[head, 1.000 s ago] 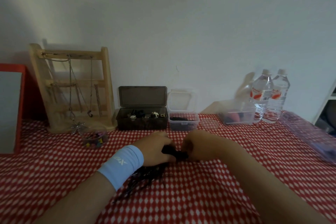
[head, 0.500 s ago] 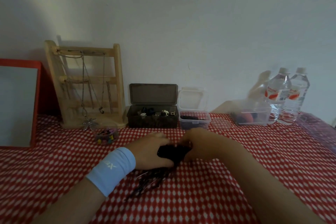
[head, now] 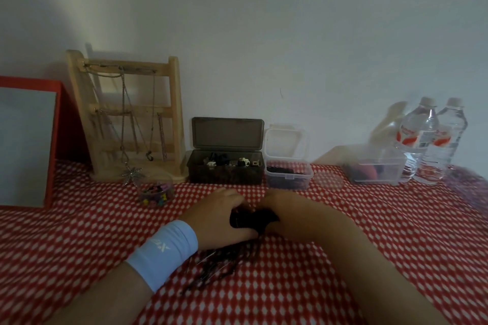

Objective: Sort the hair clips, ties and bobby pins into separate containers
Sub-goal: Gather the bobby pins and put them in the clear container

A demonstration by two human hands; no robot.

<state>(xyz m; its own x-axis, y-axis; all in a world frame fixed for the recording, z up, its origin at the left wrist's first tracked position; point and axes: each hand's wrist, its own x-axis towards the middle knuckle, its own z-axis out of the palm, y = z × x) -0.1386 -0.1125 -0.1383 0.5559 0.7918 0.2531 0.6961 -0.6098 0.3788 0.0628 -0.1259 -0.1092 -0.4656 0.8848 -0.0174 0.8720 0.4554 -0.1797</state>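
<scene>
- Left hand and right hand jointly gripped a black bundle of hair ties.
- Loose bobby pins lay on the red checked tablecloth beneath.

- I count two water bottles by the wall.
- I have four open containers: a dark box, a small clear tub, a wider clear tub and a round cup of tiny clips.
- One wooden rack.
- One red-framed board.
- My two hands.
</scene>
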